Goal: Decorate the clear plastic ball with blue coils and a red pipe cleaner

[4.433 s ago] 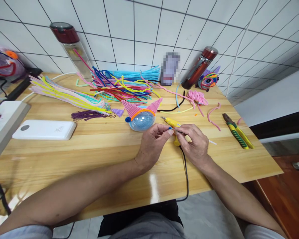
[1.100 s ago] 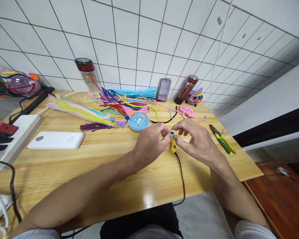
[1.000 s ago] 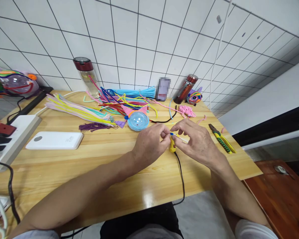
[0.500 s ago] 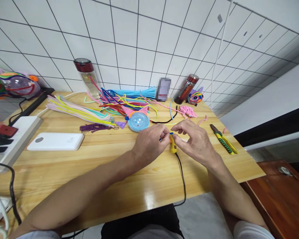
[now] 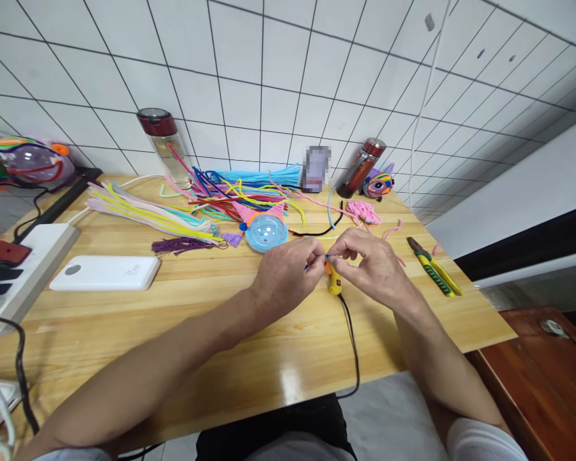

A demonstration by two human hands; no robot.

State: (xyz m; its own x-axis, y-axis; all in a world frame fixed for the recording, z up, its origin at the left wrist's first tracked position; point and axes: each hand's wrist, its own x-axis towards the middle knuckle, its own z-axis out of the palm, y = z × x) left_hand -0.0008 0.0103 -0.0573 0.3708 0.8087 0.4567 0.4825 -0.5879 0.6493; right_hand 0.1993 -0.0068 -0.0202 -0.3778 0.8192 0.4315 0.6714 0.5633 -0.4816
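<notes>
Over the table my left hand (image 5: 290, 272) is closed in a pinch on a short blue pipe cleaner (image 5: 327, 257), mostly hidden by the fingers. My right hand (image 5: 372, 266) pinches the other end of it, thumb against forefinger. Under and just behind the fingertips lies a yellow hot glue gun (image 5: 335, 283) with a black cord, its front part hidden by the hands. Beyond my left hand sits a clear dome wrapped at the rim in light blue (image 5: 267, 233), with pink pointed ears (image 5: 244, 214) on top.
Bundles of coloured pipe cleaners (image 5: 148, 214) spread across the back, before a glass bottle (image 5: 166, 147) and a red flask (image 5: 362, 168). Pliers (image 5: 434, 267) lie at the right, a white power bank (image 5: 105, 273) and power strip (image 5: 43, 262) at the left. A finished-looking colourful figure (image 5: 379, 184) stands behind.
My right thumb and forefinger have come together on the blue pipe cleaner; before, they were apart. My left hand has hardly moved. The view has shifted slightly.
</notes>
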